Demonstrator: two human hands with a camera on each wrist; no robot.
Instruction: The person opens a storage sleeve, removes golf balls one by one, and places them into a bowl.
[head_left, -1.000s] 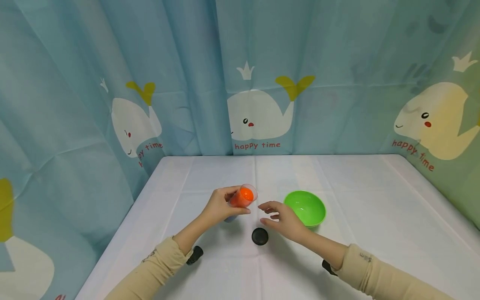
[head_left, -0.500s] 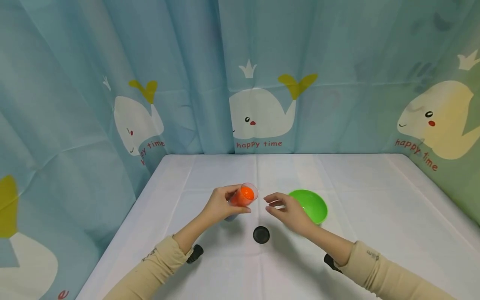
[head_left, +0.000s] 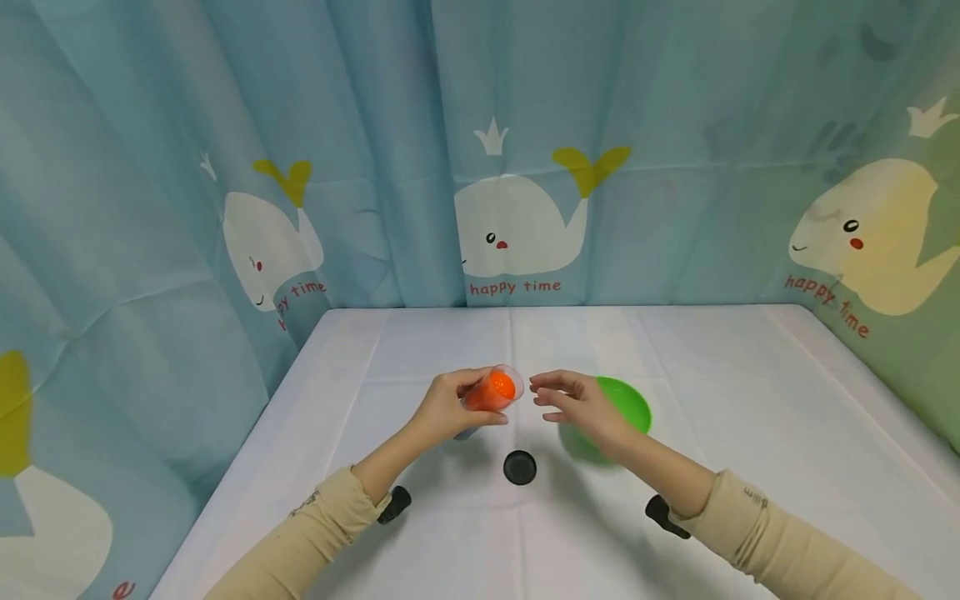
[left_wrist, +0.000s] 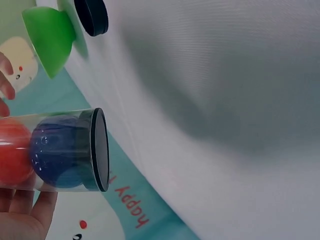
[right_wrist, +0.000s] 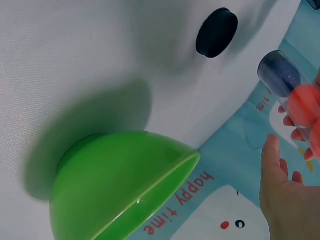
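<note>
My left hand (head_left: 442,410) grips a clear plastic tube (left_wrist: 84,170), fingers and thumb around its side. The tube is tilted, its open mouth facing up and right. A dark blue ball (left_wrist: 55,150) sits at its black-capped bottom, with orange balls (right_wrist: 304,105) stacked above. My right hand (head_left: 583,408) hovers just right of the mouth, fingers loosely bent and holding nothing. Behind and below that hand, a green bowl (head_left: 628,404) is partly hidden by it; the right wrist view shows the bowl's outer side. On the table between the hands lies a round black lid (head_left: 520,467).
A white cloth covers the table (head_left: 420,350). Blue-green curtains (head_left: 390,125) with printed whales hang behind it and along both sides. A black device (head_left: 394,504) shows under the left wrist, and another black device (head_left: 666,517) under the right.
My right hand has risen and shifted slightly away and right, now covering more of the bowl. The tube in my left hand has moved a little right. The lid stays put.
</note>
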